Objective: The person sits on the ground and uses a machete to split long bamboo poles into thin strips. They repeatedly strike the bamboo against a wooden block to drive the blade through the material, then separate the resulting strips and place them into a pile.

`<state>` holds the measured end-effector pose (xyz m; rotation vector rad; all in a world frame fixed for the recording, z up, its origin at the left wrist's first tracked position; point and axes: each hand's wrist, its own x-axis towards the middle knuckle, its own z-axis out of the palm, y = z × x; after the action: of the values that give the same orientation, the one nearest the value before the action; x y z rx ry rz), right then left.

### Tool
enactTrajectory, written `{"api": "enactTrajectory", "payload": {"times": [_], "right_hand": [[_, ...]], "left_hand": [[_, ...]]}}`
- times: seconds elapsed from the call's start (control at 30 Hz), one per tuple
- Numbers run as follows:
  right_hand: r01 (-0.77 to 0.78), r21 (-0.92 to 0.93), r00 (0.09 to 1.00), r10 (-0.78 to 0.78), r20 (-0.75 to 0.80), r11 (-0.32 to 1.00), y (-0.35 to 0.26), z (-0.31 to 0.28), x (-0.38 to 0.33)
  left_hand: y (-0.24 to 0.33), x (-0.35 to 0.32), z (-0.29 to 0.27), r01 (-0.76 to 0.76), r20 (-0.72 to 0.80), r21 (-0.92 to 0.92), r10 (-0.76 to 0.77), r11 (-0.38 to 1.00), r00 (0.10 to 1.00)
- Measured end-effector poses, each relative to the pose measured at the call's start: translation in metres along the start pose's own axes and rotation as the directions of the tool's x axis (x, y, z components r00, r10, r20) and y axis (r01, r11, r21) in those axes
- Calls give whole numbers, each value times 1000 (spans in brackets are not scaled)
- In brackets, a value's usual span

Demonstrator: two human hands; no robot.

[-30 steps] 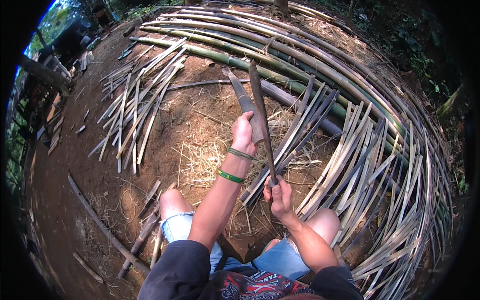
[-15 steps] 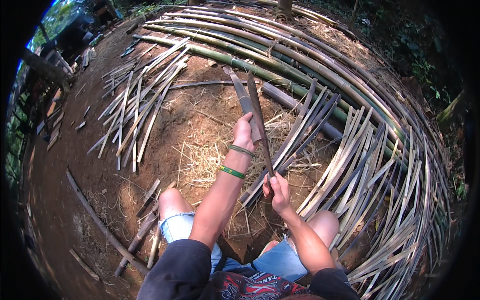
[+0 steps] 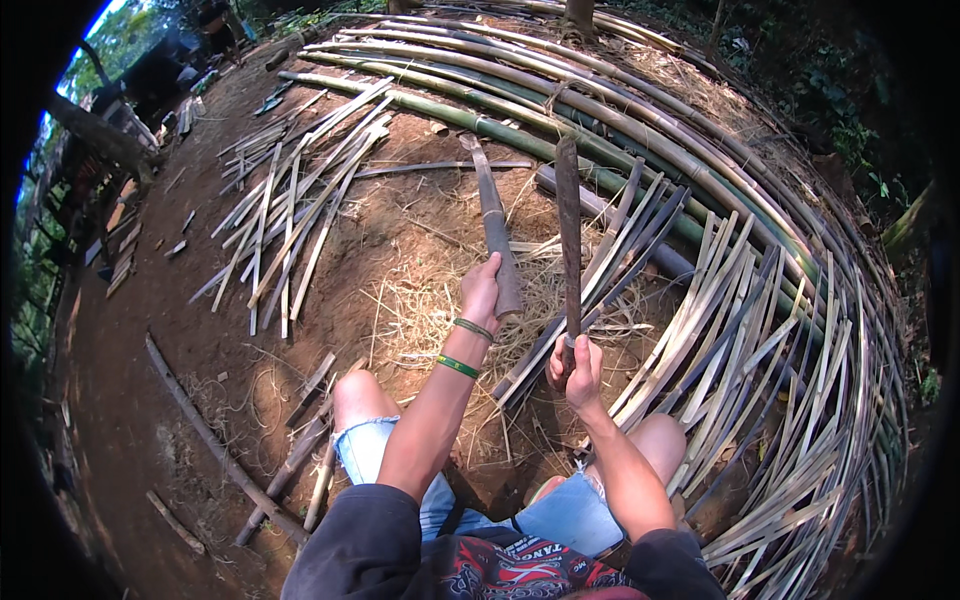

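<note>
My left hand (image 3: 480, 290) is wrapped round a length of dark bamboo (image 3: 491, 212) near its lower end. Its far end is pale and cut to a narrow tongue. In my right hand (image 3: 578, 372) is the handle of a machete (image 3: 569, 225) with a dark, worn blade pointing away from me. A gap separates the blade from the bamboo, and the two run roughly side by side. Under them on the ground is a heap of pale shavings (image 3: 430, 310).
Long bamboo poles (image 3: 480, 125) lie across the far side. Split strips (image 3: 700, 340) are piled to my right, more strips (image 3: 290, 215) at the left. Dark strips (image 3: 620, 260) lie beyond my right hand. Sticks (image 3: 220, 440) rest by my left knee.
The machete has swung right, away from the bamboo it overlapped, and stands more upright in view. The bamboo has shifted only slightly.
</note>
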<state>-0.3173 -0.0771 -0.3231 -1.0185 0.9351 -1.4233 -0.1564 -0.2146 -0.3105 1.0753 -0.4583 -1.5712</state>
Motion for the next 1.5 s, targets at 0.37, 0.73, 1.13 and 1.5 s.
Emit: {"api": "enactTrajectory", "payload": {"times": [0.37, 0.73, 1.13, 1.5], "right_hand": [[28, -221, 998, -38, -43, 975, -74, -2, -18], [-117, -21, 980, 119, 157, 993, -96, 70, -118], [-301, 41, 948, 294, 124, 953, -90, 107, -129], [-260, 95, 965, 254, 70, 961, -95, 116, -126]], "left_hand": [[24, -166, -54, -20, -23, 155, 24, 988, 999], [42, -240, -59, -120, -52, 38, 122, 992, 991], [45, -243, -52, -113, -70, 60, 117, 992, 991], [84, -266, -70, -487, 368, 732, 325, 476, 871]]}}
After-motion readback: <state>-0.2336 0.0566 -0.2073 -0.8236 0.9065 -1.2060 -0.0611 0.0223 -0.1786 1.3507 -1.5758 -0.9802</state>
